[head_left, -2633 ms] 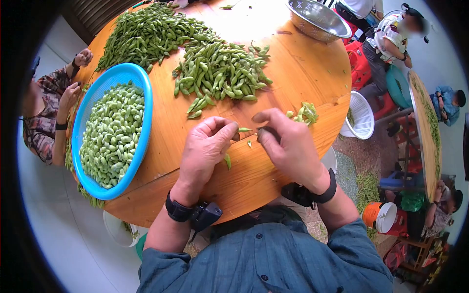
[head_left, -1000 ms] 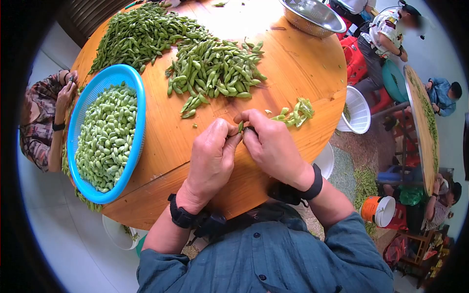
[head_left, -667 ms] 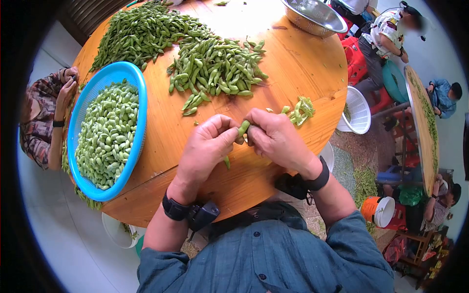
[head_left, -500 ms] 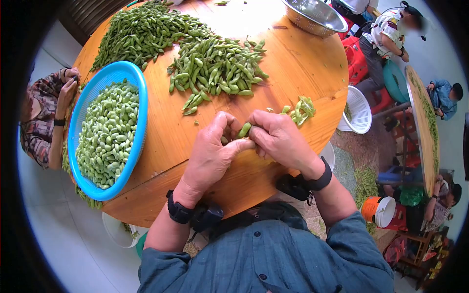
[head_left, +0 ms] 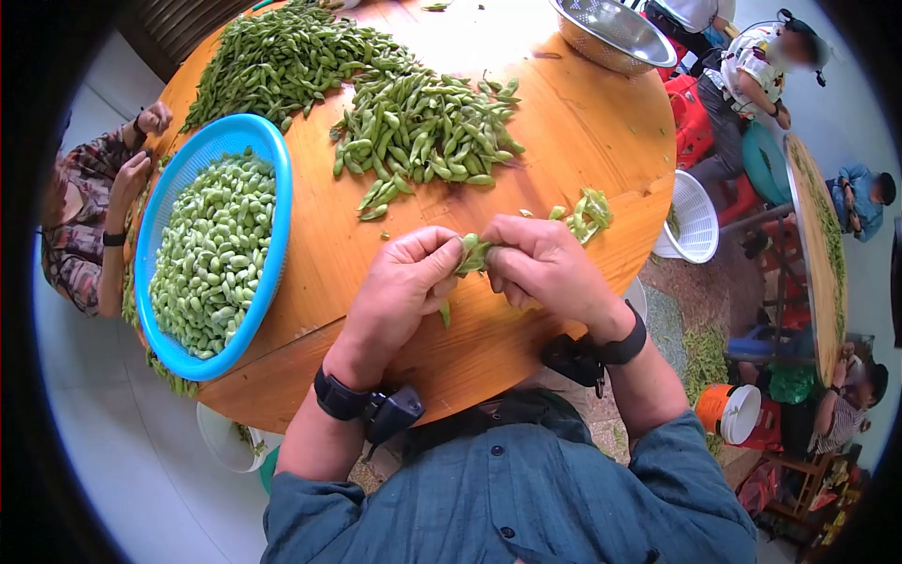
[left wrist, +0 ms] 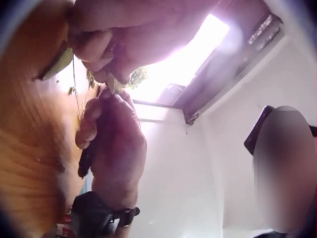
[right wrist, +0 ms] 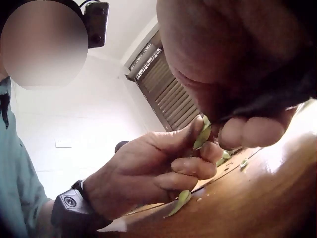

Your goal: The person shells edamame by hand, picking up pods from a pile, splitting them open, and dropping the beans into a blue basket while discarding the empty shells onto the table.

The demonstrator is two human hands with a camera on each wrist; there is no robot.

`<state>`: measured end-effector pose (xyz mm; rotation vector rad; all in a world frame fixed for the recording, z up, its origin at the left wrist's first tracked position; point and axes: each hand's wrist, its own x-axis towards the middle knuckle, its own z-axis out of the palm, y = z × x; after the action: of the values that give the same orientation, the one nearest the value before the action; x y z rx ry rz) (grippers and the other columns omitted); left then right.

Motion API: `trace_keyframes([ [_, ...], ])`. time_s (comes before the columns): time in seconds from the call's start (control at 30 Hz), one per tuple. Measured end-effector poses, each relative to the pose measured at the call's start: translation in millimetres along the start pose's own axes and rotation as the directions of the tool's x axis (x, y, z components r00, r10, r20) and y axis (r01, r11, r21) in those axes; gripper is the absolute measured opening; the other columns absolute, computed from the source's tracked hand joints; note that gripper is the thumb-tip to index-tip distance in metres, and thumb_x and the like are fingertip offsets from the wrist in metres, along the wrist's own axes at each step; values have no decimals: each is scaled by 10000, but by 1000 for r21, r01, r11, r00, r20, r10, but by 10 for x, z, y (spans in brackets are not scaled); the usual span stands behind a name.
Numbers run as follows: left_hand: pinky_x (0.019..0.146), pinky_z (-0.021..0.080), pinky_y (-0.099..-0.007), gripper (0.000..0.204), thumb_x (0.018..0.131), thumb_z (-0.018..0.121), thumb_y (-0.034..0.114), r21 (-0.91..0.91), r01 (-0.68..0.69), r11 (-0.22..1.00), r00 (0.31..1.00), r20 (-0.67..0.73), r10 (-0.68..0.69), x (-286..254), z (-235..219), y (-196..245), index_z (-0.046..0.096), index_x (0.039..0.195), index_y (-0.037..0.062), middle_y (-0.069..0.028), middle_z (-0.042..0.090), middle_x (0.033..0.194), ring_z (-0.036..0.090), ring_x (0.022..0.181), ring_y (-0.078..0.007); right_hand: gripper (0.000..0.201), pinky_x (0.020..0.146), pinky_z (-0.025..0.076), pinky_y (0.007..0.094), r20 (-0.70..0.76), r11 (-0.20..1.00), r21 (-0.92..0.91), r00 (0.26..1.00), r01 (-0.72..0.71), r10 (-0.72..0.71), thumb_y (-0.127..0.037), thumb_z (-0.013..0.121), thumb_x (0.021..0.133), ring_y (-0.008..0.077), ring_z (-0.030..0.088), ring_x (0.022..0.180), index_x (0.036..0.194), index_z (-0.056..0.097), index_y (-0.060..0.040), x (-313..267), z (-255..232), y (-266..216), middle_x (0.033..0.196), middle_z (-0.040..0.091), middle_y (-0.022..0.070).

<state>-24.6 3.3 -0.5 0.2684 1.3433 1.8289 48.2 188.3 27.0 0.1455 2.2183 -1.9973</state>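
In front of the body, over the table edge, my two hands meet at a green soybean pod (head_left: 473,254). The left hand (head_left: 395,287) pinches it between thumb and forefinger. From the other side the right hand (head_left: 550,268) grips its end with curled fingers. The pod looks spread apart, with ragged edges. A second pod (right wrist: 179,203) sticks out below the left hand's lower fingers. On the left a blue basket (head_left: 279,235) is full of shelled beans (head_left: 211,254). Beyond the hands lies a heap of whole pods (head_left: 423,132).
Empty husks (head_left: 589,216) lie right of the hands on the wooden table (head_left: 583,141). A larger pod heap (head_left: 282,66) and a metal colander (head_left: 615,38) are farther back. A white basket (head_left: 693,221) stands beyond the right edge. Other people sit left and right.
The hands were apart at first, then came together on a plump whole pod. That pod now looks split. The left thumb has drawn back from the right fingers.
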Motion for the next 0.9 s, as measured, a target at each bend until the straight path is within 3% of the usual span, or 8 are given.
trace_keyframes([
  [0.17, 409, 245, -166, 194, 1015, 527, 226, -322, 81, 943, 985, 168, -27, 51, -71, -74, 609, 974, 54, 42, 517, 749, 326, 507, -12, 137, 461, 430, 214, 63, 991, 130, 998, 6, -15, -59, 485, 902, 58, 535, 508, 861, 609, -19, 41, -90, 61, 657, 596, 8],
  [0.23, 409, 249, -158, 182, 1011, 532, 211, -285, -56, 957, 997, -74, 36, 49, -55, -36, 606, 976, 49, 31, 532, 760, 339, 505, -12, 141, 459, 429, 209, 57, 990, 142, 998, 15, -23, -58, 482, 903, 53, 534, 510, 866, 612, -18, 17, -127, 38, 656, 593, 4],
  [0.33, 410, 254, -151, 160, 1005, 541, 190, -263, -83, 961, 990, -131, 49, 53, -77, -17, 607, 980, 47, 13, 559, 779, 346, 501, -13, 125, 485, 466, 269, 9, 999, -34, 1000, -10, 11, -75, 519, 900, 136, 575, 498, 902, 624, -8, -21, -155, 0, 636, 613, 67],
  [0.43, 412, 255, -150, 132, 1000, 545, 163, -282, -39, 959, 996, -84, 16, 25, 33, 37, 602, 1018, 45, 1, 577, 801, 349, 501, -14, 183, 615, 505, 392, 12, 764, -610, 967, 210, -255, -145, 633, 873, 362, 621, 638, 932, 655, 27, -47, -136, 11, 716, 627, 217],
  [0.57, 415, 256, -151, 131, 1000, 538, 140, -220, -79, 972, 995, -83, 62, 34, 41, -8, 579, 1087, 51, -7, 588, 812, 345, 502, -12, 182, 613, 509, 377, -135, 676, -720, 923, 158, -360, -152, 648, 879, 351, 644, 657, 929, 670, 23, -46, -9, 0, 752, 655, 207],
  [0.63, 416, 264, -162, 189, 999, 532, 116, -203, -80, 976, 996, 16, 85, 32, 25, -29, 522, 1170, 37, -3, 613, 845, 386, 525, -6, 184, 599, 513, 336, -181, 895, -397, 939, 203, -293, -153, 657, 895, 266, 656, 619, 944, 671, 23, -30, 62, -65, 743, 676, 176],
  [0.77, 452, 291, -159, 192, 1005, 511, 106, -121, -110, 987, 994, 13, 113, -30, 149, 29, 504, 1189, 52, 4, 604, 874, 395, 566, -3, 187, 537, 472, 238, -157, 992, -91, 983, 85, -98, -161, 669, 912, 64, 571, 594, 913, 662, 26, 38, 105, -14, 712, 670, 48],
  [0.9, 578, 367, -163, 204, 1016, 459, 79, 53, -180, 982, 982, -51, 183, -49, 225, 24, 489, 1216, 52, -2, 581, 933, 456, 700, -21, 156, 486, 429, 209, -136, 998, 53, 991, 30, -23, -158, 667, 916, 42, 540, 554, 913, 664, -2, 78, 95, 25, 698, 654, 16],
])
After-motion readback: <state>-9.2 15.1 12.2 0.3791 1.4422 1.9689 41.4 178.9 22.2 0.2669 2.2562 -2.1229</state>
